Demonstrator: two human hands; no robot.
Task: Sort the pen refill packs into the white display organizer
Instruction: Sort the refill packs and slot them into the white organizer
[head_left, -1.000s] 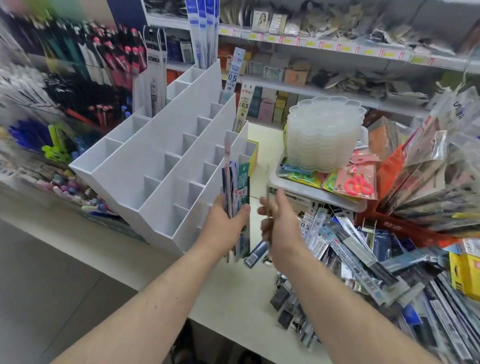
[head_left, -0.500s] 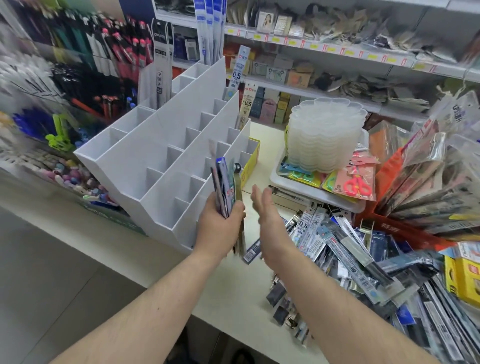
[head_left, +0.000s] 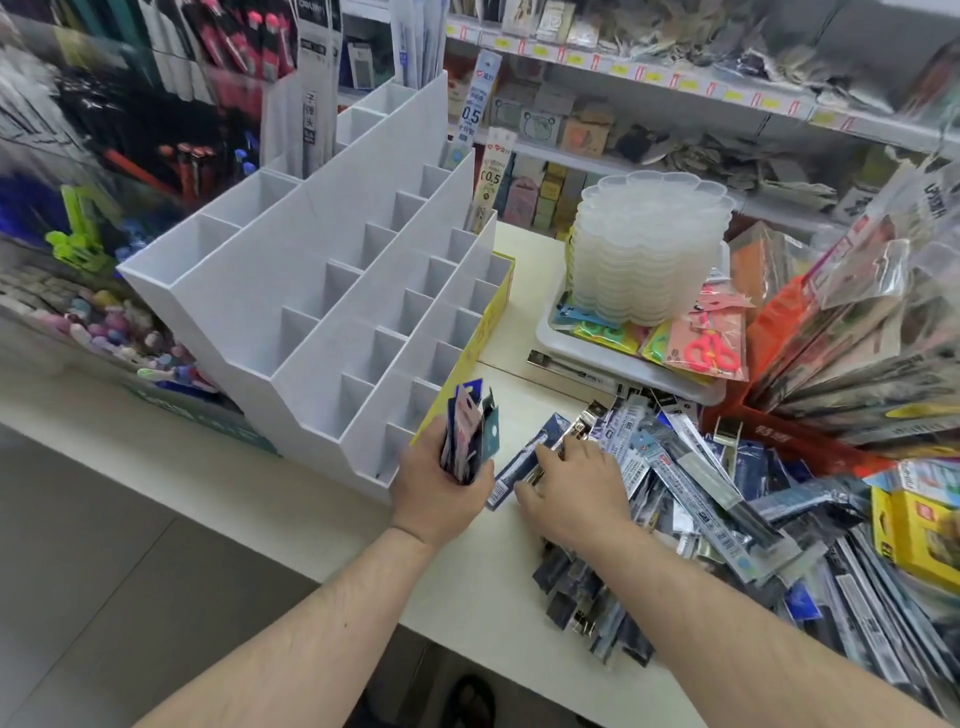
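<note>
Holding a bundle of refill packs (head_left: 467, 434) upright in my left hand (head_left: 441, 486), fingers wrapped round their lower half, I keep them just beside the front corner of the white display organizer (head_left: 291, 306). My right hand (head_left: 571, 493) lies flat and spread on the near edge of the loose pile of packs (head_left: 691, 499) on the surface (head_left: 311, 519), fingers fairly straight, fingertips touching a dark blue pack (head_left: 524, 457) without curling round it; that grip is wide and holds nothing that I can see.

What the next pick turns on, I judge, is that blue pack. It lies between my two hands, its long axis slanting from near-left up to far-right, its near end pointing toward my left wrist. My right hand is the nearer, already over its upper part, so a pinch across the narrow width should lift it, then pass it leftward to join the bundle.

The organizer's front compartments stand open just left of the bundle; only a few back slots hold tall packs (head_left: 475, 106).
</note>
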